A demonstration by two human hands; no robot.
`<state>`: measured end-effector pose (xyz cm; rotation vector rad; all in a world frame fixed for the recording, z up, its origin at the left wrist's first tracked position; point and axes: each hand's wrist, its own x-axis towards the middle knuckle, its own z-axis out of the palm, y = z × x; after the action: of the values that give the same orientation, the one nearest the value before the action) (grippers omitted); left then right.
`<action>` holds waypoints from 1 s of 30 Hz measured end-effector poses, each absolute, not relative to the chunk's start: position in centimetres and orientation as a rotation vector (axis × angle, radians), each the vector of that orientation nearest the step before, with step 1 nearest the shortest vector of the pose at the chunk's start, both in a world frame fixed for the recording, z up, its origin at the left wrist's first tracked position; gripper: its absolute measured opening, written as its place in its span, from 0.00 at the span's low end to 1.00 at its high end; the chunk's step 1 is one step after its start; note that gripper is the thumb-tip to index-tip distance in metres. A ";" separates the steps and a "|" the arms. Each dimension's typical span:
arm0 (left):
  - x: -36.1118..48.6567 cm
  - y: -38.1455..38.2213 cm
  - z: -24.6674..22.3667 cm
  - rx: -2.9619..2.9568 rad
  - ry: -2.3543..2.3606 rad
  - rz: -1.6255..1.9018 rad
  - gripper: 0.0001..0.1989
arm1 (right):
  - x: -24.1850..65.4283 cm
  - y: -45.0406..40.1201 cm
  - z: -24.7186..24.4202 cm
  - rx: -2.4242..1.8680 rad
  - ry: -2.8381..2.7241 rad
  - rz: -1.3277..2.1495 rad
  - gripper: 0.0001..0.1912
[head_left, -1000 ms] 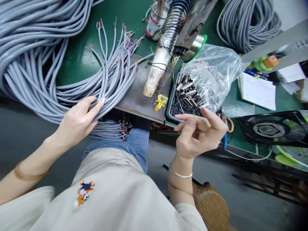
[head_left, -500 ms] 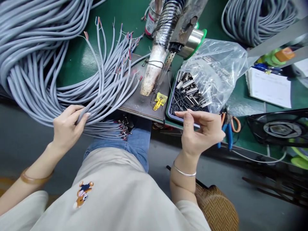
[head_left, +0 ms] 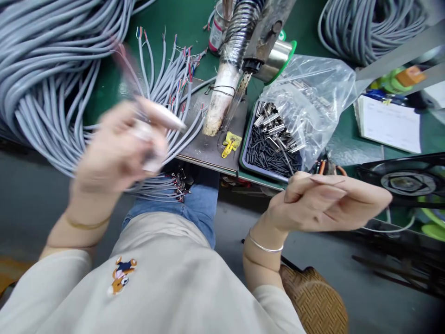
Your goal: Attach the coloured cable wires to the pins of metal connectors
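My left hand (head_left: 121,144) is smeared by motion in front of the grey cables (head_left: 163,83), whose stripped ends show red, blue and white wires. A blurred reddish streak rises from near its fingers; whether it holds a cable cannot be told. To the right, my right hand (head_left: 323,202) is closed, thumb against fingers, just off the table edge. A thin solder wire (head_left: 287,160) runs into it. Close by, a tray (head_left: 266,174) carries black sleeves (head_left: 266,155) and metal connectors (head_left: 273,125), partly under a clear plastic bag (head_left: 313,106).
A solder spool (head_left: 277,62) stands behind a soldering iron on a stand (head_left: 250,67) and a taped duct (head_left: 220,102). A yellow clip (head_left: 229,146) lies on the board. Pliers (head_left: 327,168), a fan (head_left: 406,181) and a notepad (head_left: 391,123) are right. Finished cables (head_left: 156,188) rest on my lap.
My left hand has moved up and right from the cable bundle and is now blurred. My right hand has shifted right and turned over, away from the tray, with its fingers folded.
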<state>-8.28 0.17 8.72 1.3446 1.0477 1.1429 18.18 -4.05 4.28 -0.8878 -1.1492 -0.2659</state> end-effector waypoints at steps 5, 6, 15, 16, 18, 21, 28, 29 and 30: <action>0.0 -0.8 2.7 1.024 0.718 0.849 0.16 | 18.1 -5.7 4.7 -1.162 -1.294 -0.067 0.12; 0.5 -0.9 1.6 0.996 0.742 0.870 0.17 | 18.2 -6.0 4.3 -1.221 -1.343 -0.019 0.11; 0.0 -1.2 -0.3 0.951 0.817 0.911 0.12 | 17.0 -5.3 0.9 -1.433 -1.390 0.378 0.07; 0.1 -1.3 -0.3 0.957 0.820 0.909 0.12 | 16.8 -5.2 0.8 -1.445 -1.391 0.453 0.06; 0.3 -1.3 -0.2 0.969 0.824 0.906 0.12 | 16.6 -4.9 0.6 -1.467 -1.387 0.616 0.05; 0.6 -1.3 -0.1 0.995 0.818 0.911 0.14 | 16.5 -4.8 0.4 -1.466 -1.352 0.800 0.06; 0.6 -1.6 -0.5 1.052 0.832 0.946 0.09 | 16.2 -4.8 -0.2 -1.467 -1.276 0.821 0.06; 0.5 -1.7 -0.5 1.043 0.835 0.938 0.09 | 16.2 -4.8 -0.3 -1.476 -1.284 0.803 0.07; 0.4 -1.8 -0.6 1.031 0.838 0.933 0.11 | 16.1 -4.9 -0.4 -1.482 -1.297 0.791 0.07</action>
<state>0.41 -1.78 -0.58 1.0308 0.8378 0.9333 16.15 -4.88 -0.40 -1.4822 -1.2966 0.7912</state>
